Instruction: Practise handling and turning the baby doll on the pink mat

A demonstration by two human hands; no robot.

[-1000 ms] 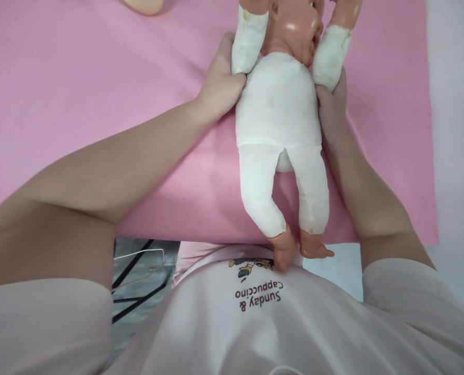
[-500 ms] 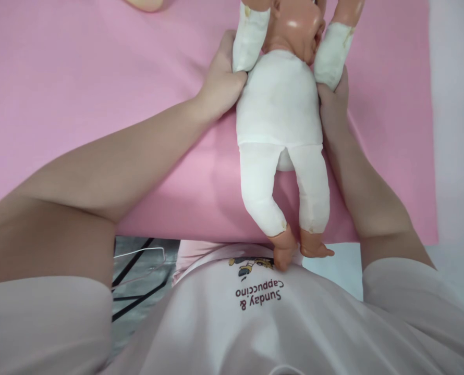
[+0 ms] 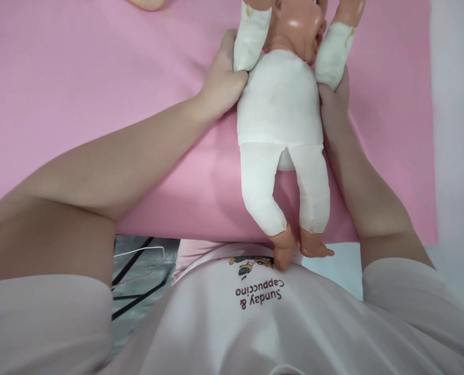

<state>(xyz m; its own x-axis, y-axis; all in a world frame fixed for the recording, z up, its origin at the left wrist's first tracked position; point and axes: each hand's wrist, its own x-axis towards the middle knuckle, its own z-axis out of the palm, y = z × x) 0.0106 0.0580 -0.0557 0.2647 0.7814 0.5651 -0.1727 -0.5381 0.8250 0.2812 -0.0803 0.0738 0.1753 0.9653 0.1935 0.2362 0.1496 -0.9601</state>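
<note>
A baby doll (image 3: 281,104) with a white cloth body and brown plastic head and feet is face up, its head toward the top edge and its feet toward me. My left hand (image 3: 224,78) grips it under the arm on the left side, thumb against the upper body. On the other side my right hand (image 3: 334,101) holds it the same way. Most fingers of both hands are hidden behind the doll and its arms. The doll's arms point upward, their ends cut off by the frame, as is part of the head.
Pink sheeting (image 3: 79,78) covers the table, with its front edge close to my body. A pale yellowish object (image 3: 148,4) is partly visible at the top edge. Under the table edge on the left are dark bars (image 3: 138,302) and a thin white cord (image 3: 142,251).
Almost nothing differs. Both hands keep their hold on the doll, and the view has shifted very slightly.
</note>
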